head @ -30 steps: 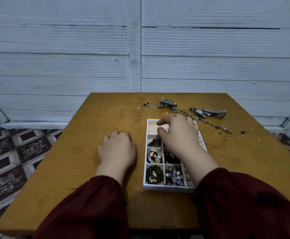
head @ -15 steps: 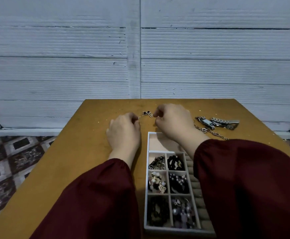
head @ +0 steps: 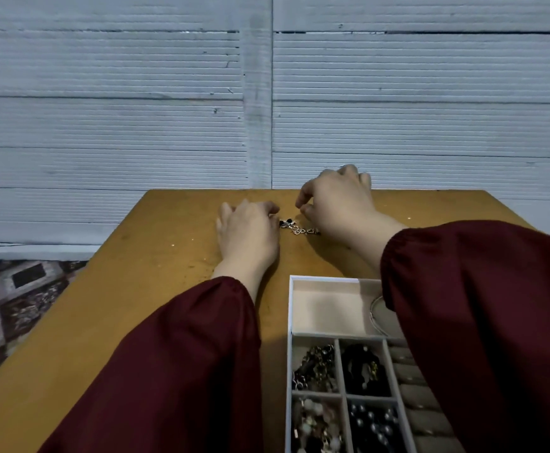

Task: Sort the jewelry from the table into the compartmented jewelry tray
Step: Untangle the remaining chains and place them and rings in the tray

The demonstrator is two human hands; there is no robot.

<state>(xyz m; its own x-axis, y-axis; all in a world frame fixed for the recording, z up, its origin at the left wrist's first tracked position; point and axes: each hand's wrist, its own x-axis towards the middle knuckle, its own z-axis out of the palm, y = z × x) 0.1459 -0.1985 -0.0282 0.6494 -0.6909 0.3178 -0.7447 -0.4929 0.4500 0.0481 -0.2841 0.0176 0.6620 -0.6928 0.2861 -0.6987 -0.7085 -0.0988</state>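
A small silver chain with dark stones and heart links (head: pixel 299 227) lies bunched on the brown table (head: pixel 155 263) near its far edge. My left hand (head: pixel 249 232) rests on the table with curled fingers, and its fingertips are at the chain's left end. My right hand (head: pixel 337 204) hovers just right of the chain, thumb and forefinger drawn together above it; whether they hold a link is unclear. The white compartmented tray (head: pixel 291 308) sits nearer me. Its small compartments hold beaded pieces, and a thin bangle (head: pixel 375 310) lies in the long one.
My right sleeve (head: pixel 479 322) covers the tray's right side and the table beyond it. A white ribbed wall (head: pixel 267 93) rises directly behind the table's far edge. Patterned floor (head: pixel 15 299) shows to the left.
My hands have come closer together, and the chain that was stretched between them now lies bunched on the table. The view has shifted forward, so the tray sits lower in the frame.
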